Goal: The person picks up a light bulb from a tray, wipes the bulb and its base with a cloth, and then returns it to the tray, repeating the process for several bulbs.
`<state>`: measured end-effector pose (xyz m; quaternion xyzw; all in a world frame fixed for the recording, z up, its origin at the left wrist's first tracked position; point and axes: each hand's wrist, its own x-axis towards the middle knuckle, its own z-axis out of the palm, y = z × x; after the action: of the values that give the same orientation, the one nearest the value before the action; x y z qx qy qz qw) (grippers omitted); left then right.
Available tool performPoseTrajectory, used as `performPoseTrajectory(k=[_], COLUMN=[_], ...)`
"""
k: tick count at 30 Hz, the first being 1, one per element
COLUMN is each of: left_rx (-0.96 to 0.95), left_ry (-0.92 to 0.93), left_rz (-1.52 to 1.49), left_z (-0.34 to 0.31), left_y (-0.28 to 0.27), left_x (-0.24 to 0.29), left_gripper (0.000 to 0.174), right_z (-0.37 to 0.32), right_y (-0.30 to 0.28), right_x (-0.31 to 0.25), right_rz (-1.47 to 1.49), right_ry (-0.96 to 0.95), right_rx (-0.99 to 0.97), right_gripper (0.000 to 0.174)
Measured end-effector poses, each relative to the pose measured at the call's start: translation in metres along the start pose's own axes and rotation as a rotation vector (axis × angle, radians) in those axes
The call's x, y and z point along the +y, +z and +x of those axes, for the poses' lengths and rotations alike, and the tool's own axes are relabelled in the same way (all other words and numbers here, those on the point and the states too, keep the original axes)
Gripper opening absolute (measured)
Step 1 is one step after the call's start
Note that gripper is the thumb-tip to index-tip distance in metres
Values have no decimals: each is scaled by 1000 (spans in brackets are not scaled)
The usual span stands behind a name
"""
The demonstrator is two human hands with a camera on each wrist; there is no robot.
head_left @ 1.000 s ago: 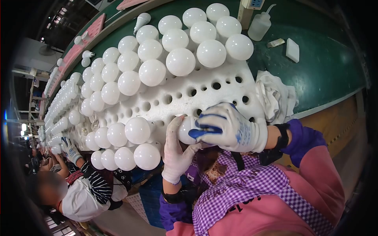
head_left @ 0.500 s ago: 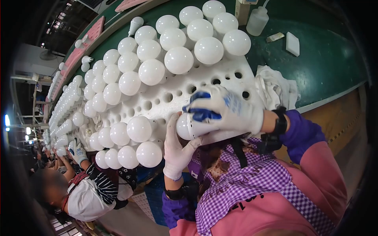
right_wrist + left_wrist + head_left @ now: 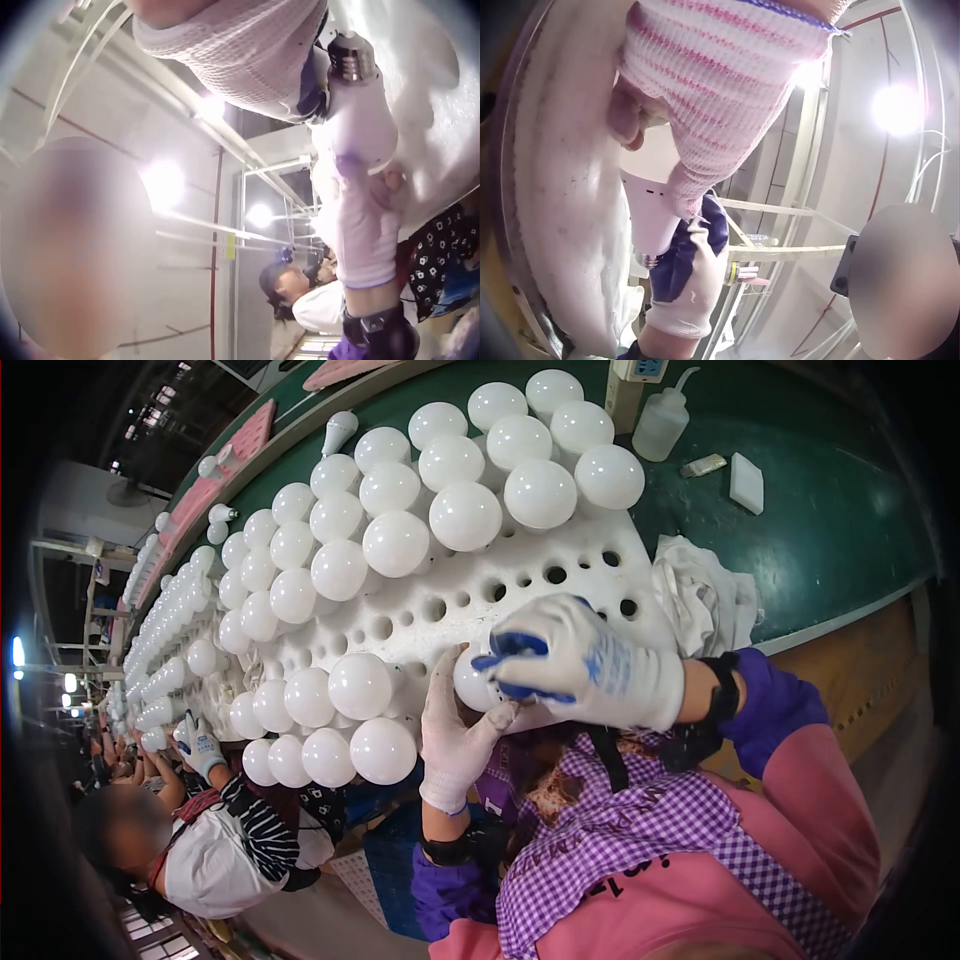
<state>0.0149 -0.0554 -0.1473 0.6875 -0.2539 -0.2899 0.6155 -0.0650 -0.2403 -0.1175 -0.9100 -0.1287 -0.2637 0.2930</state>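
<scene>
Both gloved hands are on one white bulb (image 3: 473, 682) above the near edge of the white foam tray (image 3: 640, 560). The left hand (image 3: 452, 745) grips its round dome from the side, thumb toward the body. Blue-coated fingers of the right hand (image 3: 590, 665) curl round the bulb's body, covering much of it. In the left wrist view the bulb's white body (image 3: 651, 214) ends in a metal screw cap pointing down, beside the right hand (image 3: 694, 277). The right wrist view shows the screw cap (image 3: 351, 58) bare, next to the right glove (image 3: 240, 60).
Rows of bulbs (image 3: 465, 516) stand in the tray behind the hands, others (image 3: 383, 751) to the left. A crumpled white cloth (image 3: 700, 595), squeeze bottle (image 3: 661, 425) and white block (image 3: 746, 483) lie right on the green table (image 3: 820, 530). Another person (image 3: 215, 860) works at left.
The right hand first moved up and back along the bulb, baring its body, then came down again with its fingers nearer the dome. The left hand kept its grip.
</scene>
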Motion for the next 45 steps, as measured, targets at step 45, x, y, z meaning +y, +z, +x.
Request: performPoseTrajectory(k=[45], left_rx=[-30], left_ry=[-452], left_rz=[-1460], left_z=[-8], left_y=[10], left_x=[16], left_gripper=[63], right_z=[7], right_y=[-24], right_x=[10], right_rz=[782], right_ry=[893], right_rx=[94], right_gripper=[22])
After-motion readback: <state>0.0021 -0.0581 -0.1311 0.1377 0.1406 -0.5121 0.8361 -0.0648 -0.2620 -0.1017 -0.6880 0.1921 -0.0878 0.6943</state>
